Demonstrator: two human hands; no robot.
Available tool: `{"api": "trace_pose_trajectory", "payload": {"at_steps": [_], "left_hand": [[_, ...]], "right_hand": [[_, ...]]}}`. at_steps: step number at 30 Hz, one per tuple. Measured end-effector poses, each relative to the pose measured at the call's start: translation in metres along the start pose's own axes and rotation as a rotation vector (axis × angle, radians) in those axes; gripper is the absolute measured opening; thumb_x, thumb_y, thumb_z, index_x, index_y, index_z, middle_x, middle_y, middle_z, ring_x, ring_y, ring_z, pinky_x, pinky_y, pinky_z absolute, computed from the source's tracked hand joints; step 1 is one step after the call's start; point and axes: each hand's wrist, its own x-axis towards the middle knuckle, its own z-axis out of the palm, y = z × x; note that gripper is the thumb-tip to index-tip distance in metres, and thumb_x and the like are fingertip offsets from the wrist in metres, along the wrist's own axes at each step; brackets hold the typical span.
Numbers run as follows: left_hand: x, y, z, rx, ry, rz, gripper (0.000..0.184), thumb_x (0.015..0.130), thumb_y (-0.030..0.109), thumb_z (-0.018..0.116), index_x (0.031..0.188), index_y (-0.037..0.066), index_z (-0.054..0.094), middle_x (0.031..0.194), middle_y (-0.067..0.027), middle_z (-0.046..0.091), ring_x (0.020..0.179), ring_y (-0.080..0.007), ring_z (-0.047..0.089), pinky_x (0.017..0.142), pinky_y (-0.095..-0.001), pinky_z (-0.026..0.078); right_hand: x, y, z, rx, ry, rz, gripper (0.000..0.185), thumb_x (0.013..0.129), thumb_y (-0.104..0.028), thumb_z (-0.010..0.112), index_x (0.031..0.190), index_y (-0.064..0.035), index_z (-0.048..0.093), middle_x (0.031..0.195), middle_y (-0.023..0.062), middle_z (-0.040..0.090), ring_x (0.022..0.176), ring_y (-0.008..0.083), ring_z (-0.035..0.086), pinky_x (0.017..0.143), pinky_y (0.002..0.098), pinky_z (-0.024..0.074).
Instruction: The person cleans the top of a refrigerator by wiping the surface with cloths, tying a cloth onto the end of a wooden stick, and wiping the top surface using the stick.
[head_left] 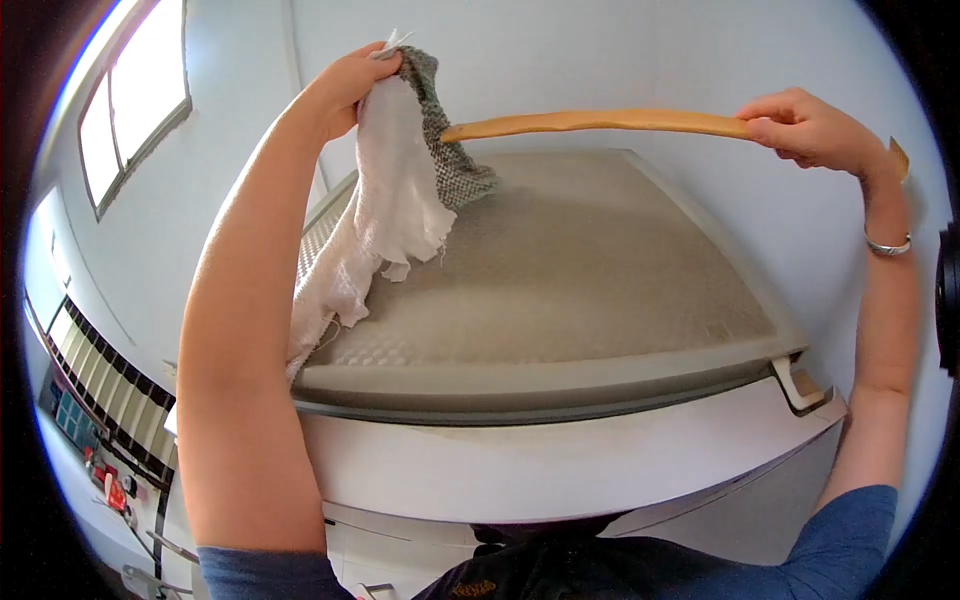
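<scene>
My left hand is raised at the upper left, its fingers closed on the top of a ragged cloth. The cloth hangs down, white on one side with a grey-and-black checked part at its right, and its lower end trails over the left edge of a dusty appliance top. My right hand, at the upper right, grips the end of a long, flat, slightly curved wooden stick. The stick reaches left above the top, and its far tip meets the checked part of the cloth.
The appliance has a white front and a small white bracket at its right corner. Pale walls rise behind and to the right. A window is at the upper left, and a striped shutter or curtain at lower left.
</scene>
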Motion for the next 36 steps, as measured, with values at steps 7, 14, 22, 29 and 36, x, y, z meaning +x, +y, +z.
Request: {"api": "trace_pose_trajectory", "payload": {"at_steps": [7, 14, 22, 29, 36], "left_hand": [[-0.013, 0.018, 0.023, 0.201, -0.243, -0.013, 0.047, 0.086, 0.025, 0.05, 0.128, 0.008, 0.037, 0.11, -0.0055, 0.052, 0.1, -0.0159, 0.05, 0.086, -0.0304, 0.04], [-0.011, 0.03, 0.012, 0.554, -0.133, 0.152, 0.044, 0.084, 0.017, 0.049, 0.126, 0.01, 0.04, 0.1, -0.0057, 0.056, 0.091, -0.016, 0.053, 0.08, -0.0336, 0.044], [0.003, 0.027, -0.015, 0.22, 0.226, 0.278, 0.034, 0.086, 0.015, 0.043, 0.12, 0.009, 0.045, 0.09, -0.0056, 0.058, 0.077, -0.0163, 0.058, 0.066, -0.0335, 0.049], [-0.017, -0.021, 0.023, 0.861, -0.44, -0.243, 0.043, 0.079, 0.009, 0.046, 0.123, 0.011, 0.042, 0.116, -0.0142, 0.05, 0.104, -0.0262, 0.049, 0.083, -0.0332, 0.041], [-0.012, -0.05, 0.069, 1.145, -0.718, -0.004, 0.046, 0.076, 0.006, 0.046, 0.122, 0.007, 0.042, 0.119, -0.0182, 0.048, 0.109, -0.0284, 0.046, 0.09, -0.0359, 0.035]], "right_hand": [[0.016, -0.012, 0.029, 0.059, 0.069, -0.149, 0.033, 0.085, -0.036, 0.049, 0.089, -0.0048, 0.06, 0.054, -0.0053, 0.036, 0.044, 0.004, 0.032, 0.04, 0.0188, 0.0289], [0.016, -0.004, 0.039, 0.305, 0.045, -0.008, 0.034, 0.086, -0.04, 0.048, 0.093, -0.008, 0.058, 0.053, -0.0067, 0.033, 0.042, 0.0022, 0.026, 0.035, 0.0168, 0.0215], [0.01, -0.019, 0.027, 0.347, 0.096, 0.046, 0.033, 0.086, -0.04, 0.048, 0.089, -0.0084, 0.057, 0.053, -0.0077, 0.032, 0.042, 0.0014, 0.024, 0.034, 0.0167, 0.0173], [0.013, 0.014, 0.036, 0.147, 0.105, 0.009, 0.027, 0.085, -0.031, 0.048, 0.088, -0.0068, 0.058, 0.054, -0.0052, 0.037, 0.044, 0.0038, 0.03, 0.039, 0.0214, 0.0279], [0.009, 0.01, 0.047, -0.266, 0.034, 0.104, 0.034, 0.083, -0.031, 0.046, 0.095, -0.0008, 0.058, 0.067, 0.0086, 0.056, 0.059, 0.018, 0.052, 0.056, 0.0308, 0.0413]]}}
